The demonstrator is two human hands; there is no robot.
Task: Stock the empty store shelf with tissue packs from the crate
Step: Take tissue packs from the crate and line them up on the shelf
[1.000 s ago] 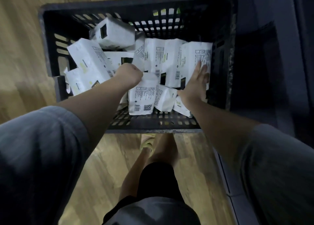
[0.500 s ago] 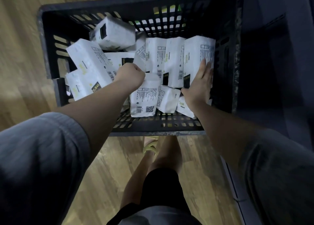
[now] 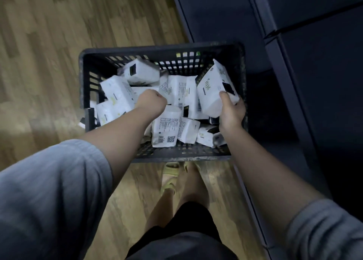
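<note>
Our right hand (image 3: pixel 231 111) grasps a white plastic-wrapped tissue pack with a black label patch (image 3: pixel 215 90), thumb on its upper face and fingers curled under its near right corner; the pack is tilted and lifted above the others at the right side of the crate. Our left hand (image 3: pixel 151 101) is curled into a fist down among the packs in the middle of the crate; its fingers are hidden from us, so we cannot tell whether it grips anything.

Around both hands lies a jumble of white tissue packs (image 3: pixel 169 128), some flat, some leaning, several showing printed text and barcodes, one near pack with a square code. They fill the black slotted plastic crate (image 3: pixel 161 50), which sits on the light wood-plank floor (image 3: pixel 49 44).

Just right of the crate, and running far and near along the right of the scene, stands the dark metal store shelf (image 3: pixel 294 44). Near us, below the crate, are grey sleeves (image 3: pixel 51 191), dark shorts and a pale yellow sandal (image 3: pixel 170 179).
</note>
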